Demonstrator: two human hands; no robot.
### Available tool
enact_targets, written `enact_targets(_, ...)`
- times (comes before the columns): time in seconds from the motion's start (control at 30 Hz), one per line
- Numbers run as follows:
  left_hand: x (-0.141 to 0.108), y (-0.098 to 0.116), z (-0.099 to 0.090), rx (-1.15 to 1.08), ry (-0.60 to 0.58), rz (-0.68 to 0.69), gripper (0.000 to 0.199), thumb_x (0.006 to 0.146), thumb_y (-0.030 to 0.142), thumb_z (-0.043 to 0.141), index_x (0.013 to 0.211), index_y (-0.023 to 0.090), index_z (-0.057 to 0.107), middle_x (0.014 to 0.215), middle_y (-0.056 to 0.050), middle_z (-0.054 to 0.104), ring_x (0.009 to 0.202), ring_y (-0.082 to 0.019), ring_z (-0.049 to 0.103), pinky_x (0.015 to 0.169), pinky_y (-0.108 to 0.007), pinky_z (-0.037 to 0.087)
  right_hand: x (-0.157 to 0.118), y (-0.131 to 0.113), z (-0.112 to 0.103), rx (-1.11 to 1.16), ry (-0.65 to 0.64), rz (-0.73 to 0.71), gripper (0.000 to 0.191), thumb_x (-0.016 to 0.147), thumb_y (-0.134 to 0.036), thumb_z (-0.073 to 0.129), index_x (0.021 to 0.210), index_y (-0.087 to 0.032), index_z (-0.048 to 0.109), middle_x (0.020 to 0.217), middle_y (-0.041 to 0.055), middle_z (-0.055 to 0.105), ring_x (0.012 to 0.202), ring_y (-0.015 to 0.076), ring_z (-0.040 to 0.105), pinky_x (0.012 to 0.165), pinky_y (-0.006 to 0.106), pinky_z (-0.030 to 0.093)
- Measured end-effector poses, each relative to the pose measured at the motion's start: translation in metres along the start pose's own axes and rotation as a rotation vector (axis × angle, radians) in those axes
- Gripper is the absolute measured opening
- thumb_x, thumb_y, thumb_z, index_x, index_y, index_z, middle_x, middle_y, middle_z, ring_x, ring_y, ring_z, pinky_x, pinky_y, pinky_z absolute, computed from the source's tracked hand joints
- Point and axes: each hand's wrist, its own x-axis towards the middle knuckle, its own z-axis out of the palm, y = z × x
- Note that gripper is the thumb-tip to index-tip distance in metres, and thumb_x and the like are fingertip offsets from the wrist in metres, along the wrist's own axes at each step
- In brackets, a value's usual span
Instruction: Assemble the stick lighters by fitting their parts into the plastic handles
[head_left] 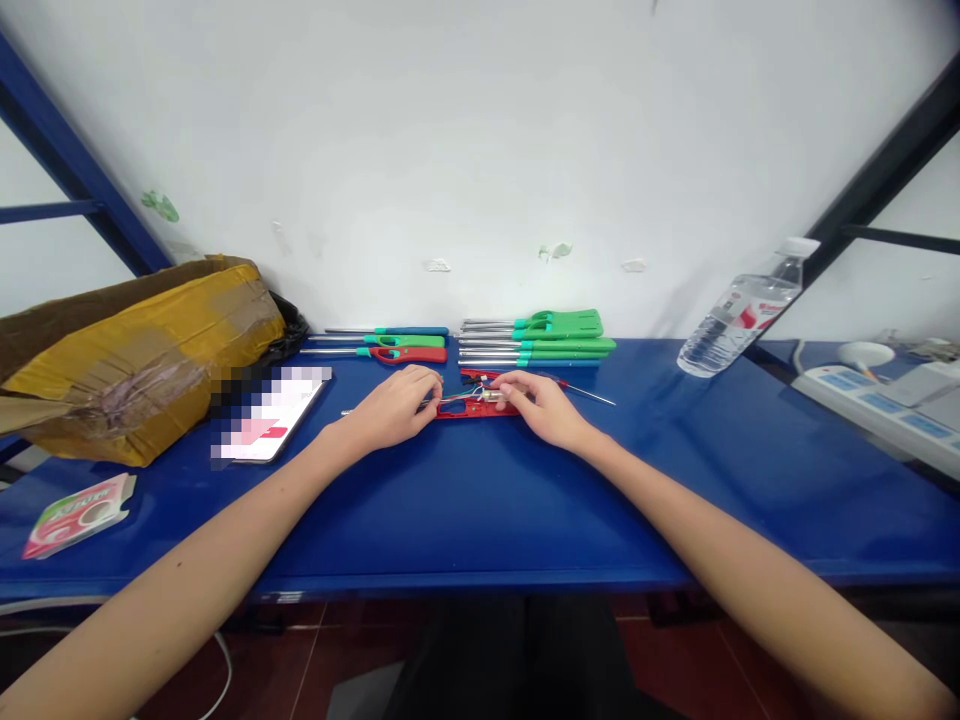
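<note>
An opened long-neck lighter lies flat at the middle of the table, its red half shell (474, 410) showing between my hands. Thin wires (452, 397) and a small metallic inner part (490, 396) sit over this shell. My left hand (400, 405) is at the shell's left end, thumb and fingers pinched together; what they grip is too small to make out. From the right, my right hand (546, 408) has its thumb and fingertips closed on the inner part. Just behind lies a thin metal rod (592, 394), beside another red piece (471, 375).
Behind my hands lie several green and blue long-neck lighters (574, 345) and a further group with a red lighter (420, 355). Left are a phone (289, 415), a taped cardboard box (150, 350) and a flattened packet (81, 515). A water bottle (739, 315) and power strip (874, 400) stand right.
</note>
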Motion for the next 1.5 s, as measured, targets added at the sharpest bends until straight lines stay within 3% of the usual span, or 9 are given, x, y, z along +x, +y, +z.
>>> enact_targets(0.27, 0.0003, 0.0005, 0.0012, 0.013, 0.003, 0.009, 0.014, 0.090, 0.020, 0.043, 0.087, 0.018, 0.056, 0.104, -0.011, 0.062, 0.106, -0.026, 0.055, 0.093, -0.042, 0.048, -0.0011, 0.0011, -0.0012, -0.187, 0.050, -0.116, 0.020, 0.091, -0.028, 0.052, 0.104, -0.019, 0.065, 0.104, 0.0074, 0.073, 0.089, 0.0202, 0.067, 0.081, 0.035, 0.052)
enact_targets(0.57, -0.0014, -0.0044, 0.0055, 0.062, 0.011, 0.015, 0.024, 0.094, 0.028, 0.048, 0.095, 0.017, 0.068, 0.114, -0.013, 0.061, 0.112, -0.028, 0.055, 0.098, -0.045, 0.046, -0.0040, 0.0037, -0.0051, -0.399, -0.012, -0.276, 0.022, 0.090, -0.021, 0.054, 0.109, -0.020, 0.064, 0.107, 0.0087, 0.070, 0.099, 0.0228, 0.062, 0.087, 0.039, 0.051)
enact_targets(0.8, -0.0009, -0.0051, 0.0059, 0.063, 0.062, 0.050, 0.023, 0.093, 0.028, 0.051, 0.098, 0.017, 0.071, 0.117, -0.013, 0.061, 0.113, -0.028, 0.055, 0.098, -0.045, 0.047, -0.0038, 0.0041, -0.0059, -0.372, 0.012, -0.292, 0.021, 0.091, -0.022, 0.054, 0.109, -0.021, 0.064, 0.108, 0.0086, 0.070, 0.100, 0.0230, 0.062, 0.087, 0.039, 0.051)
enact_targets(1.1, -0.0008, -0.0059, 0.0071, 0.038, 0.075, 0.040, 0.025, 0.092, 0.027, 0.052, 0.097, 0.020, 0.075, 0.120, -0.012, 0.061, 0.120, -0.030, 0.050, 0.102, -0.049, 0.044, -0.0041, -0.0009, -0.0038, -0.390, -0.073, -0.271, 0.022, 0.095, -0.024, 0.047, 0.109, -0.021, 0.063, 0.111, 0.0082, 0.070, 0.099, 0.0222, 0.064, 0.088, 0.039, 0.050)
enact_targets(1.5, 0.0007, 0.0011, 0.0078, 0.131, 0.086, 0.067, 0.027, 0.093, 0.020, 0.048, 0.092, 0.017, 0.075, 0.124, -0.013, 0.060, 0.125, -0.029, 0.047, 0.106, -0.049, 0.044, -0.0037, 0.0017, -0.0009, -0.431, -0.015, -0.297, 0.021, 0.092, -0.024, 0.052, 0.107, -0.020, 0.066, 0.103, 0.0092, 0.070, 0.098, 0.0240, 0.060, 0.085, 0.040, 0.051)
